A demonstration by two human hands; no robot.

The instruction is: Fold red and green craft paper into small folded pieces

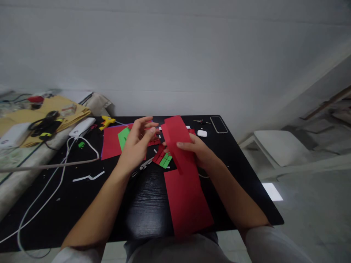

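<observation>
My right hand (199, 148) grips a folded red paper strip (179, 137) above the black table, thumb on its near face and fingers behind. To the left of the strip, my left hand (139, 142) is raised with fingers apart and curved, holding nothing. Below the strip, a larger red sheet (188, 202) reaches down to the table's front edge. Between my hands lie small red and green paper pieces (165, 160), with scissors (144, 165) beside them. A red sheet (111, 142) and a green piece (123, 137) are behind my left hand.
On the black table (145, 212) are a yellow glue gun (106, 122), white cables (64, 164), white paper scraps (89, 177), a white case (202, 133), keys (201, 121) and a phone (218, 124). A cluttered surface adjoins at left; a white stool (279, 146) stands at right.
</observation>
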